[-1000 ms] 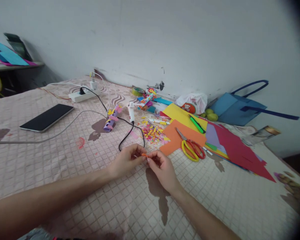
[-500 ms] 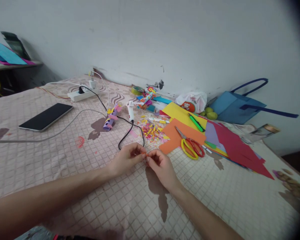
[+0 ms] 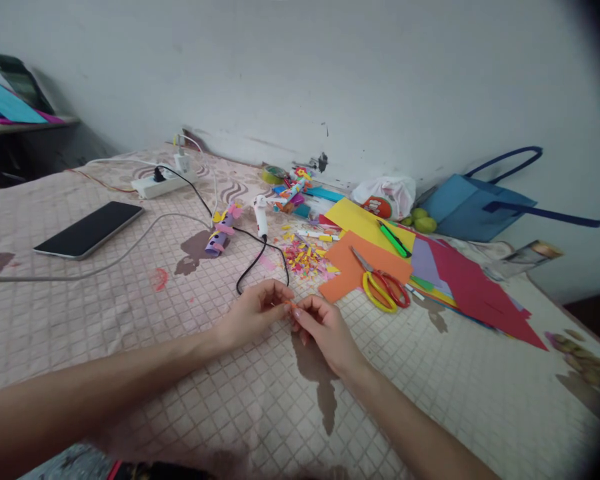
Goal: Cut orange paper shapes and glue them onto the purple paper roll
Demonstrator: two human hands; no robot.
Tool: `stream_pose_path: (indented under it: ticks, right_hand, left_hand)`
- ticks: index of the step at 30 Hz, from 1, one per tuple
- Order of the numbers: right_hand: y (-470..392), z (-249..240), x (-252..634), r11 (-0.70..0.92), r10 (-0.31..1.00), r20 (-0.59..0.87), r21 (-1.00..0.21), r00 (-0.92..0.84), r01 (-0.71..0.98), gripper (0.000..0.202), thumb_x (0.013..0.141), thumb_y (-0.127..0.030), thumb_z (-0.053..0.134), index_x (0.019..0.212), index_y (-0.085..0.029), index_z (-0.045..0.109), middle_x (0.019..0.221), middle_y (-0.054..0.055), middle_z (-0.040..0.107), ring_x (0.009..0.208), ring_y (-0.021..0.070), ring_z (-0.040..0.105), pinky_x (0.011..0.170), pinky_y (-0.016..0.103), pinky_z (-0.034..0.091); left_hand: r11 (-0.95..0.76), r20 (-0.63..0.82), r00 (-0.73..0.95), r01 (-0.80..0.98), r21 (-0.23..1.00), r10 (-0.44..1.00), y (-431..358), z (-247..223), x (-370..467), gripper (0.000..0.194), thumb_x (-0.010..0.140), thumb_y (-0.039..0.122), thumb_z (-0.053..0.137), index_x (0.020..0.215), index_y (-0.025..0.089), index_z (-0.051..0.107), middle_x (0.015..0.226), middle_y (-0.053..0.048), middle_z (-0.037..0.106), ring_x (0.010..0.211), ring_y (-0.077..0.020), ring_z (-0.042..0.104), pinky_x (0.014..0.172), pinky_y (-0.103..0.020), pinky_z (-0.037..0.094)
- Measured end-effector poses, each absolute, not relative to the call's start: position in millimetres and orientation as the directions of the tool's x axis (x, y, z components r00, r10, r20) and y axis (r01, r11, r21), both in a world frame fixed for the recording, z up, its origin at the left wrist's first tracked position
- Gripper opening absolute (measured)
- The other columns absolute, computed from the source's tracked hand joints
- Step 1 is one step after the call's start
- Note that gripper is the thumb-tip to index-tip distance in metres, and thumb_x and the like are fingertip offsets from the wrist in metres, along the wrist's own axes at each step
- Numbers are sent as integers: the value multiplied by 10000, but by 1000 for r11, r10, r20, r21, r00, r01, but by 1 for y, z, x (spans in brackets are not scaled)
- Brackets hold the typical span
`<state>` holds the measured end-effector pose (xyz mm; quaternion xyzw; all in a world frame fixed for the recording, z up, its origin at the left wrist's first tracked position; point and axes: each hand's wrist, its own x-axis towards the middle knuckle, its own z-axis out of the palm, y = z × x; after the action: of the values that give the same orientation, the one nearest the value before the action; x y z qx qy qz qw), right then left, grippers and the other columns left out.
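Note:
My left hand (image 3: pixel 257 312) and my right hand (image 3: pixel 325 328) meet above the tablecloth, their fingertips pinched together. Between them is a small orange piece of paper (image 3: pixel 291 305), mostly hidden by the fingers. Just beyond lies a heap of small coloured paper bits (image 3: pixel 307 260). A white glue gun (image 3: pixel 261 219) stands behind the hands, its black cord looping toward my left hand. Right of the heap, scissors with one yellow and one red handle (image 3: pixel 385 288) rest on orange paper (image 3: pixel 345 257). A purple paper roll with pink and yellow pieces (image 3: pixel 221 235) lies to the left.
At left are a black-screened tablet (image 3: pixel 90 230) and a white power strip (image 3: pixel 155 184) with cables crossing the table. Yellow paper (image 3: pixel 347 217), red paper (image 3: pixel 480 290) and a green cutter (image 3: pixel 394 240) lie at right. A blue bag (image 3: pixel 480 207) leans against the wall.
Both hands keep their pinch at nearly the same spot, with the right fingers shifted slightly. The whole view has tilted a little; the objects on the table have not moved.

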<state>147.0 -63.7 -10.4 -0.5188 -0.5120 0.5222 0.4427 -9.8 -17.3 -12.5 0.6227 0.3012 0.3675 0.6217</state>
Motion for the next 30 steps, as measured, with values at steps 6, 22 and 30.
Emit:
stream_pose_path:
  ticks: [6, 22, 30]
  right_hand:
    - [-65, -10, 145, -33, 997, -41, -993, -68, 116, 181, 792, -341, 555, 715, -180, 524, 589, -33, 523, 443, 67, 434, 418, 192, 332]
    - [-65, -8, 146, -45, 989, -57, -995, -137, 87, 239, 811, -397, 529, 711, -180, 516, 596, -35, 510, 474, 75, 461, 459, 196, 376]
    - [-65, -11, 146, -57, 990, -68, -994, -121, 92, 284, 824, -446, 488, 736, -180, 526, 587, -32, 513, 458, 80, 474, 444, 199, 387]
  left_hand:
    - [-26, 61, 545, -72, 997, 836, -15, -16, -9, 218, 741, 283, 611, 874, 131, 527, 784, -20, 580, 695, -117, 572, 669, -274, 471]
    - [108, -28, 582, -103, 989, 813, -14, -14, -9, 241, 722, 268, 635, 872, 123, 516, 730, -12, 601, 638, -106, 588, 628, -260, 482]
    - [82, -35, 545, -61, 995, 838, -13, -12, -10, 243, 697, 292, 650, 829, 125, 532, 721, -7, 590, 620, -99, 572, 597, -242, 475]
